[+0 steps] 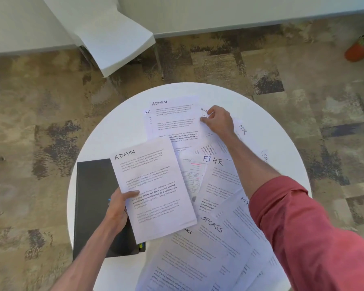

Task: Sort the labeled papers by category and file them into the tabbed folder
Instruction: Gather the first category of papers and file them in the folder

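My left hand (117,208) holds a sheet headed ADMIN (153,185) by its left edge, thumb on top, raised over the black tabbed folder (93,196) that lies shut at the table's left. At the far side of the table my right hand (218,120) pinches the right edge of a second ADMIN sheet (174,116). Loose papers are spread around: HR sheets (219,175), a FI sheet with a table (194,175), a SPORTS sheet (210,234).
The round white table (118,114) carries the papers. A white chair (114,38) stands beyond it on patterned carpet. An orange plant pot (357,50) sits at the far right by the wall.
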A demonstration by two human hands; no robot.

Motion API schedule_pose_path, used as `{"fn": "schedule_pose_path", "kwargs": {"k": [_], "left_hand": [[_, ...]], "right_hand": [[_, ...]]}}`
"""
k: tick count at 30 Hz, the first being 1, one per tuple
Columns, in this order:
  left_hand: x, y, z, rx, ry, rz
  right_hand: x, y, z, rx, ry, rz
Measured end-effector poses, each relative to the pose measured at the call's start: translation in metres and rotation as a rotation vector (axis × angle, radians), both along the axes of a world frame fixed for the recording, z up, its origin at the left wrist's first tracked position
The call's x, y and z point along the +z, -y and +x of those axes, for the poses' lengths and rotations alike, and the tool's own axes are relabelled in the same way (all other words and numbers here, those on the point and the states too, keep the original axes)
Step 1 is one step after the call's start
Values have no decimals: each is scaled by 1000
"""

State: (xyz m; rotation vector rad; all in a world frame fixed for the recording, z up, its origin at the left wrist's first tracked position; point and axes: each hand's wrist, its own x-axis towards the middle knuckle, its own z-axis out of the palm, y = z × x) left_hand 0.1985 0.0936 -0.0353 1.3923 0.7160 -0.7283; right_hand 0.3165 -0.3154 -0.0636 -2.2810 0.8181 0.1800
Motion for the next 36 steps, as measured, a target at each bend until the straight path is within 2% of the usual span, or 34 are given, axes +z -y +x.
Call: {"fn": "schedule_pose_path", "kwargs": {"k": [3, 7, 10, 15, 19, 22, 28, 32, 36], "left_hand": [[-5, -4, -1, -4, -14, 29], [-8, -6, 1, -8, -18, 34], [-8, -6, 2, -8, -8, 11], [-9, -8, 0, -27, 0, 5], [-8, -9, -7, -19, 3, -10], [-7, -12, -10, -3, -4, -5], [-1, -21, -11, 10, 16, -1], [9, -24, -12, 2, 46, -11], [25, -22, -16, -9, 83, -22]], "right_hand": [[4, -27, 3, 119, -116, -203], [-5, -56, 5, 105, -164, -324], [-9, -63, 7, 46, -191, -300], [-16, -55, 11, -4, -199, -139], [-20, -50, 8, -9, -48, 9], [-13, -53, 8, -48, 162, 97], [52, -70, 26, -142, 582, 272], [102, -73, 27, -133, 702, 336], [151, -71, -13, -112, 821, 368]]}}
